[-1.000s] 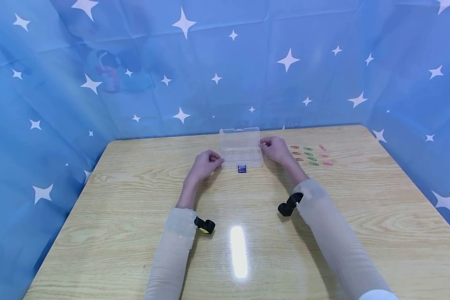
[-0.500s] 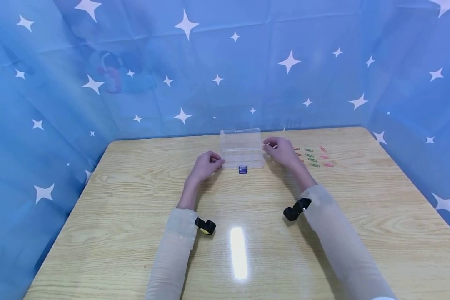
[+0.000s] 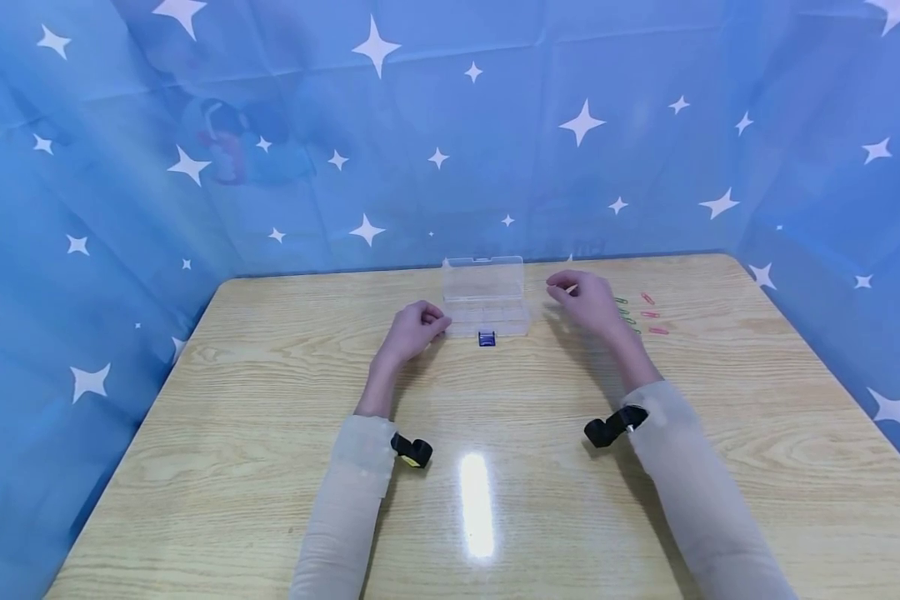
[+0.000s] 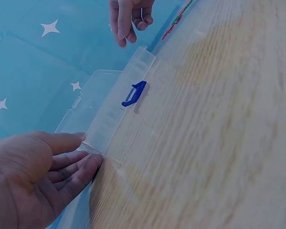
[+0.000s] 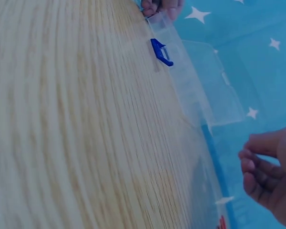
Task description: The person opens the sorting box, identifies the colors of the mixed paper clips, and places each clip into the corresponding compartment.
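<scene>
A clear plastic compartment box [image 3: 487, 315] lies on the table with its lid [image 3: 483, 277] raised at the back. On its front side is a blue latch [image 3: 487, 339], also plain in the left wrist view. My left hand [image 3: 412, 327] holds the box's left end, thumb and fingers at the corner. My right hand [image 3: 588, 302] is off to the right of the box, fingers loosely bent and holding nothing. Just beyond it lie green paper clips [image 3: 625, 312] and pink paper clips [image 3: 650, 314]. Red paper clips [image 5: 222, 223] show at the right wrist view's lower edge; the right hand hides them in the head view.
The wooden table [image 3: 270, 467] ends just behind the box, where a blue curtain [image 3: 307, 125] with white stars hangs. Each sleeve carries a black wrist camera [image 3: 615, 427]. A bright light reflection [image 3: 477, 504] lies on the table between the forearms.
My right hand has left the box's right side and moved right, now covering the red clips and part of the green ones. My left hand stays at the box.
</scene>
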{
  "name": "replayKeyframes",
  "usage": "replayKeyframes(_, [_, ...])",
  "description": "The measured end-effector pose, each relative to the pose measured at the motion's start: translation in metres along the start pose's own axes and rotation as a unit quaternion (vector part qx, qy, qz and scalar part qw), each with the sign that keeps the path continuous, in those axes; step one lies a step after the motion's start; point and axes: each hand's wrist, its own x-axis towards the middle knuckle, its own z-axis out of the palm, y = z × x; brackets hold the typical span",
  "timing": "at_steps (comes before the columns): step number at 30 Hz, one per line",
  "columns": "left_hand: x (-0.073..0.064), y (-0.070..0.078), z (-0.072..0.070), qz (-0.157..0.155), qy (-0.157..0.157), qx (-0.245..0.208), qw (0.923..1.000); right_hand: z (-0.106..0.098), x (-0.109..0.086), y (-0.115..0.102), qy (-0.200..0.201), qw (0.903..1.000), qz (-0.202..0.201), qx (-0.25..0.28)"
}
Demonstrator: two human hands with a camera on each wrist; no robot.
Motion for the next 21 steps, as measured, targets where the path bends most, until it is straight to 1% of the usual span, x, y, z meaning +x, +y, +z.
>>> replayKeyframes(10, [0.000, -0.001, 0.000, 0.001, 0.002, 0.003, 1.0000, -0.017, -0.010, 0.010, 0.007, 0.9996, -0.011, -0.024])
replayKeyframes(16, [0.000, 0.000, 0.001, 0.005, 0.002, 0.004, 1.0000, -0.027, -0.019, 0.019, -0.005, 0.9999, -0.002, -0.010])
replayKeyframes(21, [-0.001, 0.000, 0.001, 0.005, 0.002, 0.000, 1.0000, -0.033, -0.023, 0.026, -0.007, 0.9998, -0.003, -0.017])
